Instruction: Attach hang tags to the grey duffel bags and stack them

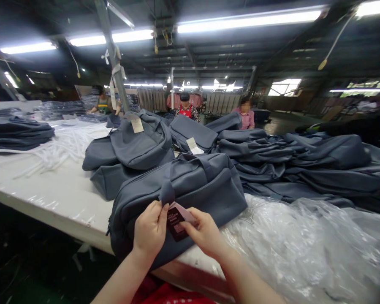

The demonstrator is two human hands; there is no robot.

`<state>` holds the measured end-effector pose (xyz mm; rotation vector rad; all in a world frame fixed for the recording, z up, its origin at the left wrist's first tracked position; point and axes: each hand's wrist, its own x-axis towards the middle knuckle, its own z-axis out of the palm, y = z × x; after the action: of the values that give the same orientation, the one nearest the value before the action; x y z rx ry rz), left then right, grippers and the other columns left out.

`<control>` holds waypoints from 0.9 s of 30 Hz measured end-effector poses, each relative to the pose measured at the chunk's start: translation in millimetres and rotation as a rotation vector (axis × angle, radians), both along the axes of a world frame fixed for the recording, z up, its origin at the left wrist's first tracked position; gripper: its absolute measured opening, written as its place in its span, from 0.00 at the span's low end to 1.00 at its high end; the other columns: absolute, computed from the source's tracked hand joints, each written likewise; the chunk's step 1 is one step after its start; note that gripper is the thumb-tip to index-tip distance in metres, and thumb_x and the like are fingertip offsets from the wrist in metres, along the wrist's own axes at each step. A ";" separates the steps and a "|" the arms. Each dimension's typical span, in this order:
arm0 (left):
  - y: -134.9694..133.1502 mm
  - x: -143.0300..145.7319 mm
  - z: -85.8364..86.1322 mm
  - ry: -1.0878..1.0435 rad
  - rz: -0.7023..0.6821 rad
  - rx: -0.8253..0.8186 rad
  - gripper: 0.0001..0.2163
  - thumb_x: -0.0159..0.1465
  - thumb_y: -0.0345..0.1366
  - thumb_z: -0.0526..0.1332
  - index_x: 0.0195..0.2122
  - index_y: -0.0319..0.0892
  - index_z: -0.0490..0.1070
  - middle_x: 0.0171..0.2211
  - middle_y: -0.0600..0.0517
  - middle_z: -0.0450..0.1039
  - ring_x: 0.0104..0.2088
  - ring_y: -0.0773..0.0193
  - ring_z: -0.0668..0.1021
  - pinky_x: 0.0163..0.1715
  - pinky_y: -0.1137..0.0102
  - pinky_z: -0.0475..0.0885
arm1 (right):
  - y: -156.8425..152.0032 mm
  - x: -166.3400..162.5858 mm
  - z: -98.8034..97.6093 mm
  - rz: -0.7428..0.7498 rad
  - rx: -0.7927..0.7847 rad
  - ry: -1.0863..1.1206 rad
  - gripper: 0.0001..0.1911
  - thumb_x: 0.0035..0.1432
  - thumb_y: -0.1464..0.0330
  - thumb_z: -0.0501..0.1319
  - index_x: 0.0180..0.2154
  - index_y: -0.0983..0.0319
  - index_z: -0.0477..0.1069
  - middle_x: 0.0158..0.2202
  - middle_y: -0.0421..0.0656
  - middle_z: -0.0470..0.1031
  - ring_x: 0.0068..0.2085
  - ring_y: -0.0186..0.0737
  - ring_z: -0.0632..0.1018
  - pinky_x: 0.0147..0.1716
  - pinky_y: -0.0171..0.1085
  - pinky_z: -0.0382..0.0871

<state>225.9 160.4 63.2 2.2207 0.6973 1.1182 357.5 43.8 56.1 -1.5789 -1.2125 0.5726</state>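
Observation:
A dark blue-grey bag (205,192) with two carry handles lies at the table's front edge, before me. My left hand (150,226) is closed in a pinch at the lower end of the near handle strap (167,190). What sits between its fingertips is hidden; the thumb meets the upper corner of a hang tag. My right hand (205,230) grips that hang tag (176,230) between thumb and fingers. It shows a dark, printed face and a pale pink part, against the bag's front.
More blue-grey bags with pale tags (137,124) stand behind. Others are heaped at right (323,152). Clear plastic bags (297,240) cover the right front of the white table (91,209). White straps (63,141) lie at left, beside a folded stack (19,133). Several people are farther back.

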 end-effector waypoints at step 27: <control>-6.4 -13.3 40.5 -0.121 -0.044 0.457 0.11 0.68 0.27 0.52 0.28 0.42 0.68 0.23 0.54 0.69 0.28 0.67 0.74 0.41 0.70 0.71 | -21.2 19.2 11.1 -0.363 0.428 -0.476 0.16 0.58 0.67 0.62 0.49 0.61 0.70 0.53 0.52 0.71 0.53 0.50 0.73 0.52 0.48 0.69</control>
<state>212.7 154.1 103.7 2.4945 0.3634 1.4931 376.6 22.6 67.2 -1.5455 -1.2414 -0.3006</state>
